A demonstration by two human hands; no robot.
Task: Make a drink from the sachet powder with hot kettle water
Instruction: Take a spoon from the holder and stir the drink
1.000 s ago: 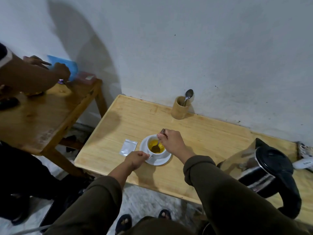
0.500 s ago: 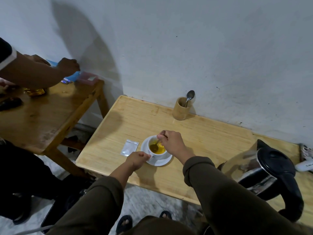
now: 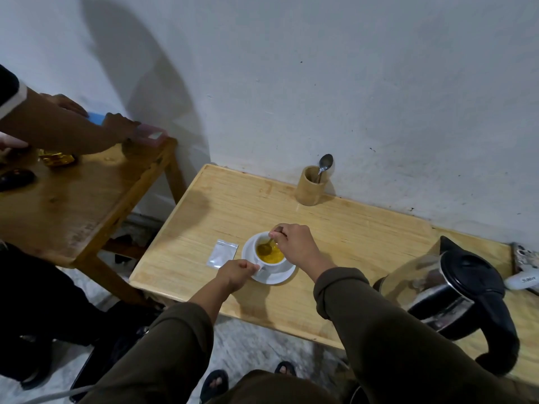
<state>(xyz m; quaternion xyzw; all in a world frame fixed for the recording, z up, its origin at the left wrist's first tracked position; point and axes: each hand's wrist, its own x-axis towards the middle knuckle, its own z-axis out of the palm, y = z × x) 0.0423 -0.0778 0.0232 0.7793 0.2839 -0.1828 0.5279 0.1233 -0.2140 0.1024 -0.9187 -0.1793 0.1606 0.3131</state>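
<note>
A white cup (image 3: pixel 272 265) of yellow drink stands on a white saucer (image 3: pixel 281 276) near the front of the low wooden table (image 3: pixel 350 228). My left hand (image 3: pixel 237 274) pinches the cup's handle. My right hand (image 3: pixel 294 244) holds a spoon (image 3: pixel 266 247) whose bowl dips into the drink. A flat silver sachet (image 3: pixel 222 253) lies just left of the saucer. The steel and black kettle (image 3: pixel 455 290) stands at the table's right end.
A bamboo holder (image 3: pixel 310 186) with a second spoon (image 3: pixel 324 164) stands by the wall. Another person's arms (image 3: pixel 73 132) reach over a second wooden table (image 3: pixel 73 199) at the left, touching a pink box (image 3: pixel 150 135). A phone (image 3: pixel 525 258) lies at far right.
My right hand has kept circling the spoon in the cup. The other person's hand has moved right to the pink box. My view has drifted slightly.
</note>
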